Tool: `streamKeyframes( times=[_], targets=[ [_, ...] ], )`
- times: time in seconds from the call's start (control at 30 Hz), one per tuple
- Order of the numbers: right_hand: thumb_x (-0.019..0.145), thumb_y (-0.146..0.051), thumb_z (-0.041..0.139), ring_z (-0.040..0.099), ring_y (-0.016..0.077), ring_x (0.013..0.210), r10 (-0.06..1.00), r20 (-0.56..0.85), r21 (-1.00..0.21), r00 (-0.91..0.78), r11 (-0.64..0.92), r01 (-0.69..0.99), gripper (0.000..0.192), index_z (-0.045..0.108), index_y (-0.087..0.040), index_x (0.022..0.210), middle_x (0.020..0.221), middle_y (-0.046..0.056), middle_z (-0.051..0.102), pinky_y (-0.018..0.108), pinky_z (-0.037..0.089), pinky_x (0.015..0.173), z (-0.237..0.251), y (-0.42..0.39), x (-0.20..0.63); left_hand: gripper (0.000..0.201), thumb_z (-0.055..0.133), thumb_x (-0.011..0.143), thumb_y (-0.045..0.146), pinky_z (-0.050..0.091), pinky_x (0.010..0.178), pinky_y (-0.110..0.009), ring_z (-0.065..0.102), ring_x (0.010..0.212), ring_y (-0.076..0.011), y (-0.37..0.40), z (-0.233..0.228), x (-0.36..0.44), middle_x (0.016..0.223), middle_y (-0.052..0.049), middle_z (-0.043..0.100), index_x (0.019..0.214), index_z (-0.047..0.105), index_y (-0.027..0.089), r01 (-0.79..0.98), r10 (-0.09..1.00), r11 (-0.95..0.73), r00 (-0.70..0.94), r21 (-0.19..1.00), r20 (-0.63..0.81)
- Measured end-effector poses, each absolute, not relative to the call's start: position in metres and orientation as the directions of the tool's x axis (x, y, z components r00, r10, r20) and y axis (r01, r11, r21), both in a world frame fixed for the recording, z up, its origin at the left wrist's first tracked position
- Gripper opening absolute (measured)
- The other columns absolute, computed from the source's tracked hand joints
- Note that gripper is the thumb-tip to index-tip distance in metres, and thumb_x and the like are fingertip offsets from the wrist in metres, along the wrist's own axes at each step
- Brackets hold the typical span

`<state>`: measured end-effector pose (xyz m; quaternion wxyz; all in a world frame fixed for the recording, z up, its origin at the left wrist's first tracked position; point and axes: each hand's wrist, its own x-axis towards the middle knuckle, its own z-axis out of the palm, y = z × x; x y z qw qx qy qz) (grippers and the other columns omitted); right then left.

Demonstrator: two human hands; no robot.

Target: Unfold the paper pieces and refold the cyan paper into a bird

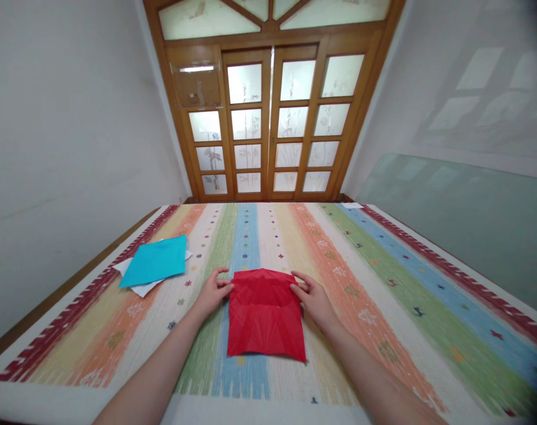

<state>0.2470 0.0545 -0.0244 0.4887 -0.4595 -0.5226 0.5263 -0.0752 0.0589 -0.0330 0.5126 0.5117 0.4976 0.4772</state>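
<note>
Across the surface [224, 410]: coloured stripes [250, 239] are running.
Red sheet [267, 319]: is spreading, creased, near centre.
Blue sheet [157, 262]: is lying leftward.
Left hand [212, 292]: is pinching the red sheet's far-left corner.
Right hand [315, 298]: is pinching its far-right corner.

Glazed wooden doors [264, 124], pale walls [73, 106]

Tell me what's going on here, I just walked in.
A person is holding a creased red sheet over a striped tablecloth. The left hand grips it near its far left corner, the right hand near the far right one. Off to the left, a blue sheet lies on white paper, untouched.
</note>
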Motion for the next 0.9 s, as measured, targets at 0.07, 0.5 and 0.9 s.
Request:
streamKeyframes(
  times=[0.07,0.5,0.9],
  targets=[
    [0.081,-0.048,0.071,0.069,0.0225,0.074,0.993,0.034,-0.999,-0.111,0.029,-0.041,0.073,0.049,-0.014,0.142,0.081,0.006,0.074,0.031,0.052,0.065,-0.024,0.054,0.247,0.050,0.081,0.068,0.045,0.040,0.058,-0.023,0.059,0.059,-0.0137,0.057,-0.033,-0.072,0.069,0.002,0.066,0.104,0.056,0.019,0.046,0.999,-0.003,0.032,0.999,0.002],
    [0.090,-0.050,0.061,0.067,0.0239,0.094,0.993,0.104,-0.992,0.058,0.108,-0.068,0.074,0.029,-0.023,0.152,0.115,0.011,0.062,0.032,0.058,0.069,-0.033,0.056,0.248,0.016,0.068,0.068,0.028,0.048,0.062,-0.028,0.061,0.064,-0.0177,0.063,-0.022,-0.077,0.072,-0.004,0.070,0.076,0.073,0.016,0.173,0.961,-0.085,-0.246,0.981,0.127],
    [0.086,-0.045,0.064,0.064,0.0224,0.088,0.984,0.166,-0.984,-0.064,0.169,0.048,0.051,0.057,-0.021,0.131,0.099,0.007,0.066,0.035,0.056,0.073,-0.050,0.065,0.250,0.040,0.051,0.086,0.027,0.055,0.059,-0.025,0.067,0.073,-0.0151,0.082,0.061,-0.218,0.104,-0.011,0.070,0.121,0.062,0.012,0.286,0.521,-0.072,-0.806,0.956,0.280]
  ],
)
